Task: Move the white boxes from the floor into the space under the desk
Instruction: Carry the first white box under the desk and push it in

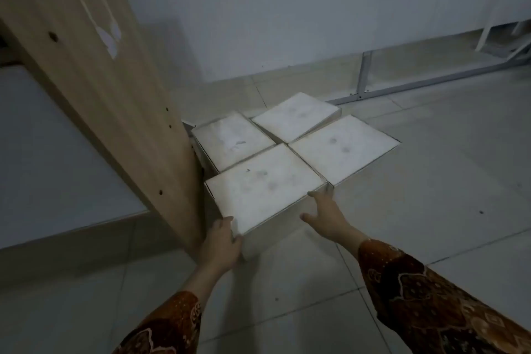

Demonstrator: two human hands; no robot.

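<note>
- Right now your left hand [222, 241] clamps the near corner of the nearest white box [265, 195], fingers wrapped round its edge, while your right hand [323, 214] lies against the box's right side with fingers spread apart, pressing rather than gripping.
- That box sits on the floor [316, 296] just beside the wooden desk panel [115, 89], touching the boxes behind it and to its right.
- Watch the left side: the box could snag on the panel's edge and twist if you push it straight, I judge, since your left fingers sit between box and wood and could get pinched.
- Your open right palm may slip along the side, and the box would then swing instead of sliding.
- Shoving forward likely drives the neighbouring boxes out of line.
- Count: four white boxes in a two-by-two cluster, two hands, one panel.
</note>
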